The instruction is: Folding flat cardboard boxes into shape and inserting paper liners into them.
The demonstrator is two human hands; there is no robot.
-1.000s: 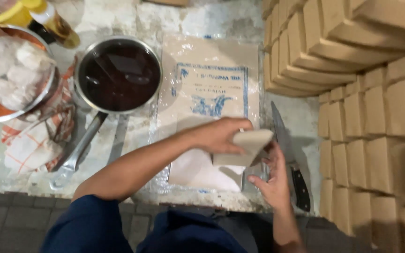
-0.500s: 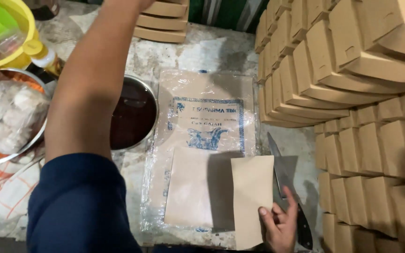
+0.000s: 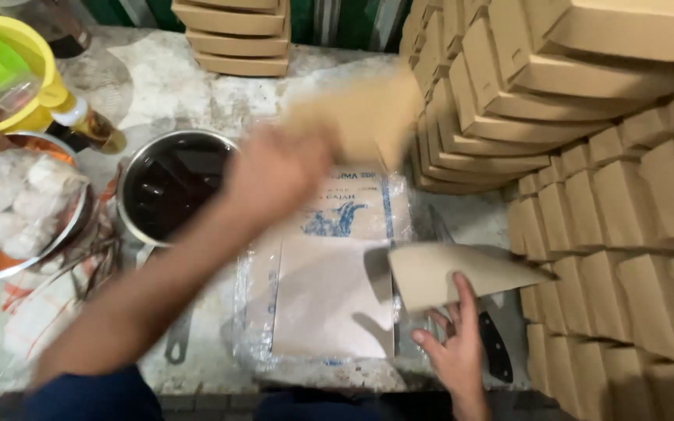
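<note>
The person stands at a rough stone counter (image 3: 196,86), and both hands are busy with brown paper. The right hand (image 3: 450,343) is low, near the front edge of the counter, with the palm up and the fingers bent; it pinches a folded brown paper sheet (image 3: 462,269) by its lower edge, thumb on one side and fingers under it. This sheet lies with its long axis across, from left to right, and its free end points to the wall of stacked cardboard boxes (image 3: 587,117) on the right. It hangs just above a dark-handled knife (image 3: 493,343) which lies on the counter below. The left hand (image 3: 274,175) is farther away and higher, over the middle of the counter, and it is very blurred. It seems to carry another brown piece (image 3: 352,117), maybe a flat box or paper, which lies up and to the right of the hand, toward the box stacks; if the fingers are closed on it or only touch it, I cannot tell. Between the two hands a flat stack of brown paper in a clear plastic wrap (image 3: 329,296) lies on the counter, its long axis running away from the person. It is just beside the right hand, so this hand is the nearer one. To the left there are a metal pan with dark liquid (image 3: 173,187), a bowl with pale pieces (image 3: 17,210), a bottle (image 3: 79,125) and a yellow jug (image 3: 9,70).
</note>
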